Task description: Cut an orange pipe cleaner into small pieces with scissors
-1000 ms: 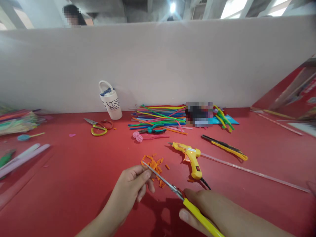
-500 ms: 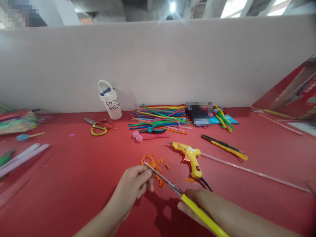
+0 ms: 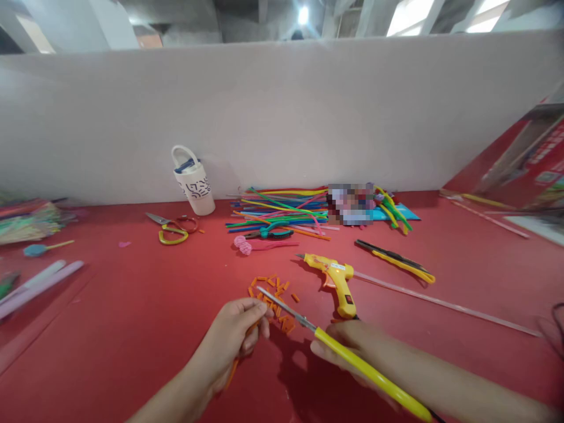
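Pinching a mostly hidden orange pipe cleaner [image 3: 232, 373], its tail at seven o'clock, the left hand [image 3: 244, 329] is beside orange clippings [image 3: 287, 324] at one o'clock; the right hand [image 3: 355, 338], partly obscured, grips yellow-handled scissors [image 3: 344, 353].

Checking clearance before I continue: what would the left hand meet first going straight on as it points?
Probably the scissor blades, held in the right hand, just ahead of the left hand; orange pieces lie beyond, though depth is unclear.

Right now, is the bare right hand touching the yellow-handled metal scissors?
Touching. Head view shows it: the bare right hand grips the yellow-handled metal scissors, hand visible on both sides of the handle.
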### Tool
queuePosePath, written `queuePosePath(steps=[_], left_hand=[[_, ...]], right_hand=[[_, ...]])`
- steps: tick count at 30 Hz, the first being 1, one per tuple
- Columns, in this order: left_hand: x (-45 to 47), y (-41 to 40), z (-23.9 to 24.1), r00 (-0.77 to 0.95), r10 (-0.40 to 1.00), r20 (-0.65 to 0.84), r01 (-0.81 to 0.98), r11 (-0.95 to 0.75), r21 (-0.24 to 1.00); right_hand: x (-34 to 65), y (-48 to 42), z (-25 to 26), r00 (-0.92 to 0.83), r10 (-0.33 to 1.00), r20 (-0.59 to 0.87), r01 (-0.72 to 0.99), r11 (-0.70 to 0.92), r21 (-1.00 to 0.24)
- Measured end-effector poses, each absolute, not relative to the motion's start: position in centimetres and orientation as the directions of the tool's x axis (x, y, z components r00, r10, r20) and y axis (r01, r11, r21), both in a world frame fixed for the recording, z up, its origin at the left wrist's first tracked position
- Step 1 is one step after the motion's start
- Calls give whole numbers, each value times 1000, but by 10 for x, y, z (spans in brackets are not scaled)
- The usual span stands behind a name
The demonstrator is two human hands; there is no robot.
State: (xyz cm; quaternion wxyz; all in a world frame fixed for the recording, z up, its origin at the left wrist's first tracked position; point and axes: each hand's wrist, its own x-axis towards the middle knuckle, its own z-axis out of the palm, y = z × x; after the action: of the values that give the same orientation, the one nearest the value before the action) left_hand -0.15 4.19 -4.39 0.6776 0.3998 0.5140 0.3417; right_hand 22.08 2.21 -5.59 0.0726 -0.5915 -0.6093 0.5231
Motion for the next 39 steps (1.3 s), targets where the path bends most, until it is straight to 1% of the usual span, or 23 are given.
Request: queuePosePath(steps=[4, 8, 10, 14, 17, 19, 22, 25, 28, 33, 39], left_hand=[[2, 38, -42, 274, 873, -404, 9, 418, 908], [5, 31, -36, 344, 838, -423, 77, 424, 902], [4, 29, -34, 373, 833, -408, 80, 410, 909], [2, 28, -34, 424, 832, -357, 71, 363, 929], [4, 27, -36, 450, 828, -336, 100, 327, 940], [7, 26, -35, 417, 840, -347, 154, 311, 938], [11, 24, -33, 355, 844, -402, 228, 338, 913], [13, 22, -30, 356, 824, -441, 287, 353, 891], [13, 23, -29, 379, 814, -440, 309, 337, 889], [7, 27, -31, 408, 775, -483, 320, 374, 870], [4, 26, -32, 425, 741, -520, 249, 457, 854]], right_hand=[[199, 35, -28, -297, 806, -512, 582, -272, -766], [177, 41, -20, -452, 821, -350, 407, -159, -900], [170, 42, -21, -501, 801, -329, 356, -155, -921], [165, 44, -23, -503, 775, -382, 410, -174, -895], [166, 44, -24, -477, 787, -391, 473, -145, -869], [168, 45, -26, -459, 814, -357, 511, -87, -855], [170, 45, -28, -447, 852, -274, 569, 35, -821], [173, 44, -29, -482, 850, -214, 599, 141, -788], [175, 43, -29, -525, 831, -183, 592, 202, -780], [179, 43, -28, -496, 847, -191, 601, 177, -779], [180, 44, -17, -437, 863, -252, 633, 97, -768]])
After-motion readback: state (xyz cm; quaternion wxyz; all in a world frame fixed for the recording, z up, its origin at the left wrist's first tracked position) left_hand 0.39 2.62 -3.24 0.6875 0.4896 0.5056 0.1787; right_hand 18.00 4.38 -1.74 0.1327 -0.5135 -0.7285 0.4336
